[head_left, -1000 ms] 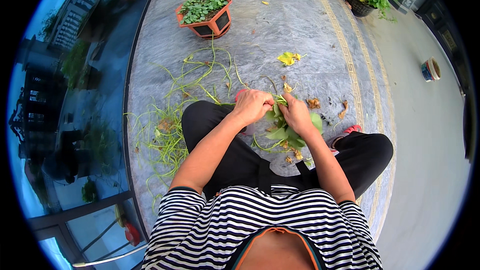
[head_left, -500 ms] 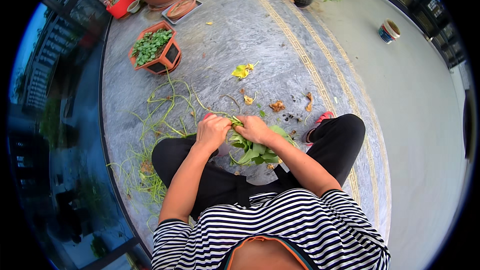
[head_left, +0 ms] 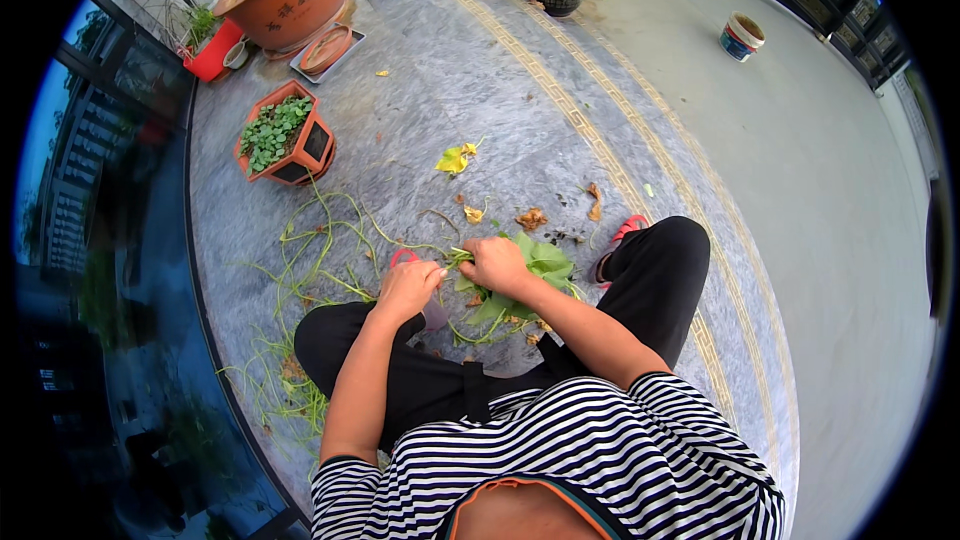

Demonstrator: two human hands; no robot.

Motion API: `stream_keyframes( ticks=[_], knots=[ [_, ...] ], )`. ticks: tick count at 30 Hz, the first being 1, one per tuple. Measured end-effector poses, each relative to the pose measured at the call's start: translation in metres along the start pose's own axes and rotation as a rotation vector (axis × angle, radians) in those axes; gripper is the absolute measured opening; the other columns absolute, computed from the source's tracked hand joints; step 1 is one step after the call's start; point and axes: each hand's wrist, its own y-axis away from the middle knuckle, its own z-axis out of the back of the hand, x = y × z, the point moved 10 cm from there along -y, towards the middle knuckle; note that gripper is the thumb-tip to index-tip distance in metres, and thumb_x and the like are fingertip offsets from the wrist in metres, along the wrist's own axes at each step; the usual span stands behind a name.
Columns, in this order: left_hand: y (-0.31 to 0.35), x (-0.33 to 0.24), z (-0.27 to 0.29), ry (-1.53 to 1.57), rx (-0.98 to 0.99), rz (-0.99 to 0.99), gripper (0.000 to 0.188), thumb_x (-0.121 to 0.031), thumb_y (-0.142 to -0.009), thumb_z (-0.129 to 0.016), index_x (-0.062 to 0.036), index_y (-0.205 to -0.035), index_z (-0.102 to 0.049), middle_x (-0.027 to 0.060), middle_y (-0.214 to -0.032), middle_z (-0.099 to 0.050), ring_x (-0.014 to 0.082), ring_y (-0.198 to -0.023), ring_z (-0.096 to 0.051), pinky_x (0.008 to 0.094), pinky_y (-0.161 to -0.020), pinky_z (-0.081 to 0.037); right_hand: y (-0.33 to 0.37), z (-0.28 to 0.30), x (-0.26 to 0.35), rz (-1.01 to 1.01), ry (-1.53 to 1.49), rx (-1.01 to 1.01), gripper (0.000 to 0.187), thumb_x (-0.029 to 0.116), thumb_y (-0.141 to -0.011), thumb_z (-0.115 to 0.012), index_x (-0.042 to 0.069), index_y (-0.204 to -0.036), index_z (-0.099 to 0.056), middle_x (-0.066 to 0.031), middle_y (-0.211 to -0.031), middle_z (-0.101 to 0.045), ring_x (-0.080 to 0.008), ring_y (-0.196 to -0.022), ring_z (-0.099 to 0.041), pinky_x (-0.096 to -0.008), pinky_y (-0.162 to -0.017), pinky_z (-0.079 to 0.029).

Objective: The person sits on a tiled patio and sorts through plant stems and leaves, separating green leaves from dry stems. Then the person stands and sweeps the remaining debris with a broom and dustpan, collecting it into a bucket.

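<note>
A bunch of broad green leafy stems lies on the grey stone floor between the seated person's knees, the right hand closed over it. Just left of the bunch, the left hand pinches one thin stem; a short, clean pull close to the bunch would likely strip it best.

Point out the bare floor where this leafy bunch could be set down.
Bare stone lies between the hexagonal planter and the yellow leaf, and right of the patterned border strip toward the small bucket. Stems crowd the left; the leafy bunch fills between the knees.
</note>
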Motion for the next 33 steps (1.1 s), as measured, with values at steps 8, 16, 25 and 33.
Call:
stream_keyframes(
  ticks=[8, 16, 25, 33],
  knots=[
    [0.022, 0.047, 0.096, -0.02, -0.457, 0.203, 0.021, -0.022, -0.085, -0.057, -0.0049, -0.076, -0.066, 0.0103, -0.061, -0.057, 0.0208, -0.053, -0.052, 0.0324, -0.053, -0.04, -0.01, 0.045, -0.092, -0.349, -0.55, -0.153, 0.023, 0.021, -0.077, -0.057, 0.001, -0.087, -0.063, -0.0203, -0.074, -0.063, -0.0346, -0.071, -0.063, -0.0401, -0.066, -0.05],
    [0.02, -0.009, 0.066, 0.122, -0.262, -0.044, 0.015, -0.015, -0.08, -0.063, -0.0006, -0.079, -0.067, 0.0122, -0.074, -0.065, 0.0231, -0.067, -0.064, 0.0323, -0.061, -0.048, 0.004, 0.083, 0.069, 0.281, -0.3, -0.245, 0.023, 0.015, -0.074, -0.063, 0.009, -0.096, -0.061, -0.015, -0.077, -0.064, -0.0341, -0.073, -0.062, -0.0428, -0.064, -0.048],
    [0.025, -0.017, 0.067, 0.087, -0.311, -0.079, 0.015, -0.02, -0.079, -0.066, -0.0056, -0.077, -0.068, 0.008, -0.074, -0.064, 0.0276, -0.067, -0.062, 0.0362, -0.06, -0.048, 0.013, 0.03, 0.062, 0.212, -0.099, 0.123, 0.016, 0.017, -0.074, -0.058, 0.004, -0.082, -0.056, -0.0202, -0.077, -0.062, -0.0393, -0.077, -0.059, -0.0479, -0.067, -0.046],
    [0.027, -0.021, 0.072, 0.058, -0.342, -0.105, 0.012, -0.016, -0.078, -0.066, -0.0044, -0.079, -0.069, 0.0092, -0.073, -0.065, 0.025, -0.065, -0.062, 0.0343, -0.057, -0.047, 0.015, 0.038, 0.051, 0.113, -0.2, 0.078, 0.02, 0.022, -0.076, -0.057, 0.003, -0.079, -0.058, -0.0221, -0.076, -0.061, -0.0399, -0.076, -0.059, -0.0478, -0.068, -0.046]
  ],
)
